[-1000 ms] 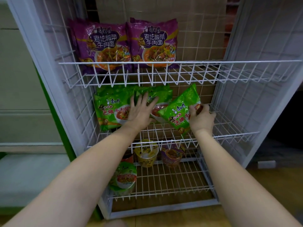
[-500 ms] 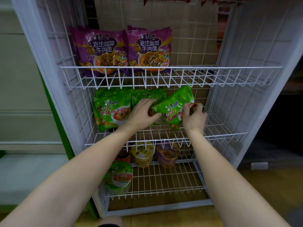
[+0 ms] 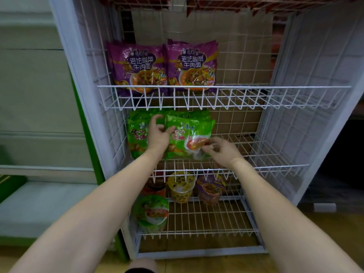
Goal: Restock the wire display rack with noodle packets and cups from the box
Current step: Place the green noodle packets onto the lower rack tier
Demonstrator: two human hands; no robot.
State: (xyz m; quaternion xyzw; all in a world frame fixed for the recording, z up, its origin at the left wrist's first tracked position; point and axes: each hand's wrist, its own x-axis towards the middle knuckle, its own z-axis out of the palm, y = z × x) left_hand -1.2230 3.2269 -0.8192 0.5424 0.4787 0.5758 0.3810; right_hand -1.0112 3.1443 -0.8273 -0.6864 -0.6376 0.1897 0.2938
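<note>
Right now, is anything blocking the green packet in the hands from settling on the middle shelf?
Nothing visible does. The green packet already stands on the middle shelf, held by the left hand and right hand, beside another green packet on its left.

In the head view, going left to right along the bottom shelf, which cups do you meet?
Green cup at the front left, then the red cup behind it, partly hidden, then the yellow cup, then the purple cup.
</note>
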